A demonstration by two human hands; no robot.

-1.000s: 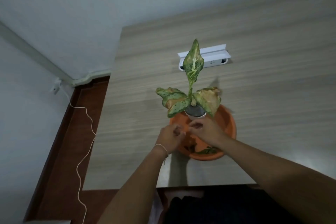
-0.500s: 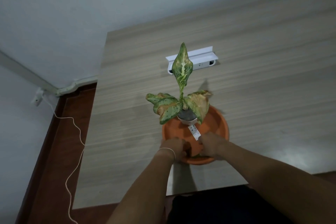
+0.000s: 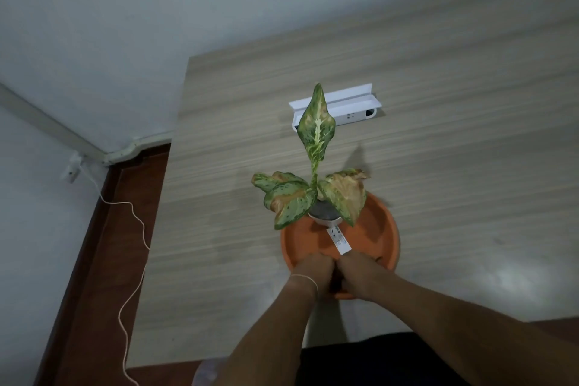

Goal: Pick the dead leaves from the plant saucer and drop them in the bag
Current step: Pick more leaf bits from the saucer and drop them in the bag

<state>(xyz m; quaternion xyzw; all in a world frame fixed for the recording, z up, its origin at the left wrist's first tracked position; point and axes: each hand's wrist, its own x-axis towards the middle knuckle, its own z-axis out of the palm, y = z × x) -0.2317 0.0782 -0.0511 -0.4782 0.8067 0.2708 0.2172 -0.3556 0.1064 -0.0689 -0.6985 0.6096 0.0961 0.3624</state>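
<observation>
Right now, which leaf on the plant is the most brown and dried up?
The low leaf on the right, over the orange saucer. Most of it is tan with a crinkled tip. The tall upright leaf and the left leaves stay mostly green.

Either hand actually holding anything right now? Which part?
Cannot tell. Left hand and right hand are curled together at the near rim of the orange saucer; whatever they pinch is hidden.

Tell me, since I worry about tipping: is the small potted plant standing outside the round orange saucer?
No, the small potted plant stands inside the round orange saucer, near its far rim.
</observation>
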